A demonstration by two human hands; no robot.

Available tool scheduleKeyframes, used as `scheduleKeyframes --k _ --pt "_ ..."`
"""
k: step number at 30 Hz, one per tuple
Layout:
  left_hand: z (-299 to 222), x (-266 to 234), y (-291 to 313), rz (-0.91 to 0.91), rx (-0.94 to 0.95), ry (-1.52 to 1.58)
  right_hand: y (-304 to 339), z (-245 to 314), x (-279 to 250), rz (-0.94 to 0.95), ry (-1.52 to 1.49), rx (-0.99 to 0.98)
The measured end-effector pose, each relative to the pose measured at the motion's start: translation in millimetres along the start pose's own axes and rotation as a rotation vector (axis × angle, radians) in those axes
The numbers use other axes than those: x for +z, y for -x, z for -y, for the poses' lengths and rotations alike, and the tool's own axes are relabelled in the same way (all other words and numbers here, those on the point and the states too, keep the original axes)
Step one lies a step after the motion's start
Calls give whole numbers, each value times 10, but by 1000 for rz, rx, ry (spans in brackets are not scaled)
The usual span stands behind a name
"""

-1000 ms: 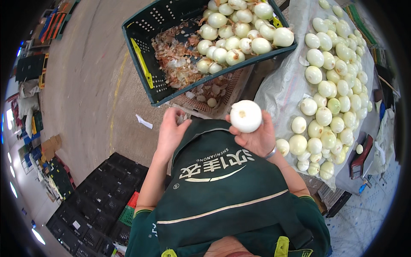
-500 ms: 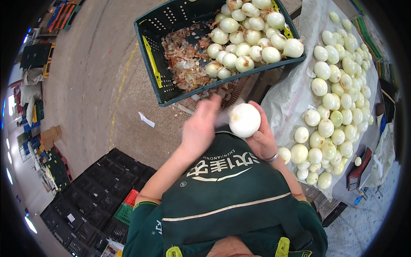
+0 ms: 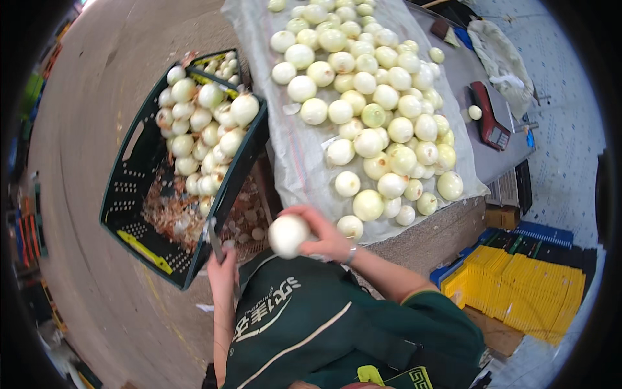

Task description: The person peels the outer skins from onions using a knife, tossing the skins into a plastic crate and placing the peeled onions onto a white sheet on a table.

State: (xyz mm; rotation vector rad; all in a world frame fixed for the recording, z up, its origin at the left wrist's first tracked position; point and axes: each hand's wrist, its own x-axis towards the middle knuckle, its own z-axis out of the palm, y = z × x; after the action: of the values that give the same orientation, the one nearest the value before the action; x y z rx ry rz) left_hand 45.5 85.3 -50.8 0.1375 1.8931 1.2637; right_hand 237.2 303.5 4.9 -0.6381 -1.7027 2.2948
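Head view. Landmark: dark-green crate [image 3: 116, 194], holding crated onions [image 3: 210, 96] and skins [image 3: 170, 217]. Your left hand [image 3: 223, 272] is gripping a knife [image 3: 215, 242] beside the crate's right wall. Your right hand [image 3: 327, 236] is gripping one white onion [image 3: 288, 235], right of the crate. Farther right of the crate, a pale sheet [image 3: 301, 175] is bearing loose onions [image 3: 386, 97]; beyond, a red scale [image 3: 489, 120] is resting.

Round, peeled white onion [image 3: 289, 236] in right hand [image 3: 322, 233], narrow knife [image 3: 215, 241] in left hand [image 3: 223, 269]

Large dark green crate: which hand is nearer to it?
Left: the left hand is close beside the crate; the right hand, holding a white onion, is farther to the right.
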Motion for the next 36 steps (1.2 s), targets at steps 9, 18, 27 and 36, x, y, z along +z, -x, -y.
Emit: scheduleKeyframes --k 9,18,27,36 --pt "470 -161 331 236 -370 632 281 428 -2679 -1195 1289 -282" --pt "1191 -562 640 198 -376 1151 -665 342 -1562 -1088 1456 -394" --pt "545 -812 165 224 46 1372 -3225 -992 1351 545 1181 -131" --pt "731 -1262 280 66 -194 1056 -3699 -1713 1332 1021 2076 169"
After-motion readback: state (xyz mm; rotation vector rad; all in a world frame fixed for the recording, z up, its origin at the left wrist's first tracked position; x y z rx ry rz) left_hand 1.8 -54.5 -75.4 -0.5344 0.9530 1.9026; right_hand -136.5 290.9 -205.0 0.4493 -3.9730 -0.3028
